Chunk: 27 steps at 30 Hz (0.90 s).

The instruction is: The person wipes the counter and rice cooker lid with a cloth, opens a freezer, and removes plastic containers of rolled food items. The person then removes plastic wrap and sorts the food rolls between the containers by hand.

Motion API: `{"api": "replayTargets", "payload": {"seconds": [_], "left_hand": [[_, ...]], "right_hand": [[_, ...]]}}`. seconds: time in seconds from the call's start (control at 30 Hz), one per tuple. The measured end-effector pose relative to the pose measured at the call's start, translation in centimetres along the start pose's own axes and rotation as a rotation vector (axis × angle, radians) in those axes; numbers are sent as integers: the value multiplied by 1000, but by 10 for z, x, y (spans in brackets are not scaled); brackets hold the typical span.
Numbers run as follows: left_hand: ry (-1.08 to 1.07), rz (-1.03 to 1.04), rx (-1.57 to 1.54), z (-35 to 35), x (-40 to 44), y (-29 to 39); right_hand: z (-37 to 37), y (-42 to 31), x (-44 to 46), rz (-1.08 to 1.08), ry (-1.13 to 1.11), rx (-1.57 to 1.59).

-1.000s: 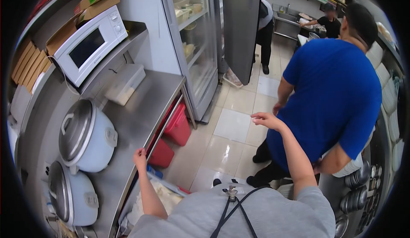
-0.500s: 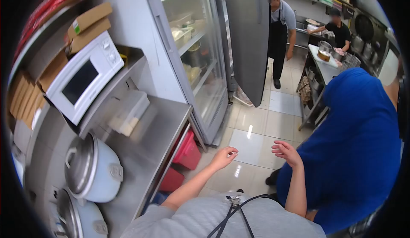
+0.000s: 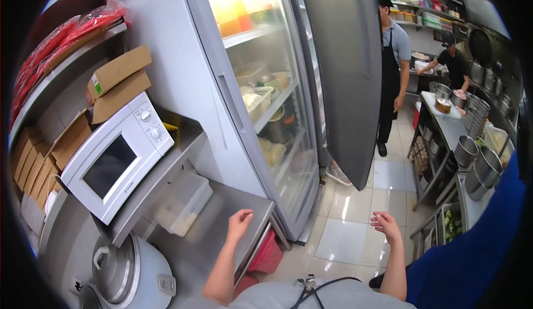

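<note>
My left hand (image 3: pixel 240 224) is raised in front of me with its fingers loosely bent and nothing in them. It hovers over the right part of the steel counter (image 3: pixel 222 203), apart from it. Out over the tiled floor, my right hand (image 3: pixel 387 227) is held up with its fingers a little apart, holding nothing. A clear plastic container (image 3: pixel 186 203) lies on the counter, left of my left hand. Ahead stands a glass-door fridge (image 3: pixel 252 115) with food on its shelves, and next to it a grey door (image 3: pixel 347 76) stands open.
A white microwave (image 3: pixel 114 162) sits on a shelf above a rice cooker (image 3: pixel 141 278). A person in a black apron (image 3: pixel 388 76) stands behind the grey door; another person (image 3: pixel 452 65) works farther back. A person's blue clothing (image 3: pixel 472 253) is close on my right. Pots (image 3: pixel 482 173) stand on the right-hand table.
My view has shifted, bringing the fridge and microwave closer. The blue-clothed person has slid toward the right edge, uncovering the pots. Both hands remain raised, now farther apart.
</note>
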<state>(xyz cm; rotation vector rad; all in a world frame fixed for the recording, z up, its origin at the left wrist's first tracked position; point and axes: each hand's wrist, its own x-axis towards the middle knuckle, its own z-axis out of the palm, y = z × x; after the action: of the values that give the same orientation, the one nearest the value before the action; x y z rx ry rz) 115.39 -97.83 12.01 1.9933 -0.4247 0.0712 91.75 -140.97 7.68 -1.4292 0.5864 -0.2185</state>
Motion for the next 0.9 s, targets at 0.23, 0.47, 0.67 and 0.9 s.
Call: {"api": "replayTargets", "payload": {"seconds": [0.23, 0.47, 0.67, 0.9], "left_hand": [[121, -40, -157, -35, 86, 20], [418, 316, -223, -31, 167, 105], [792, 437, -1, -3, 223, 183], [1225, 378, 501, 20, 244, 235]], "right_hand": [[33, -20, 64, -70, -47, -112], [2, -72, 179, -380, 31, -301], [-25, -188, 307, -787, 395, -383], [-27, -197, 422, -1115, 712, -432]]}}
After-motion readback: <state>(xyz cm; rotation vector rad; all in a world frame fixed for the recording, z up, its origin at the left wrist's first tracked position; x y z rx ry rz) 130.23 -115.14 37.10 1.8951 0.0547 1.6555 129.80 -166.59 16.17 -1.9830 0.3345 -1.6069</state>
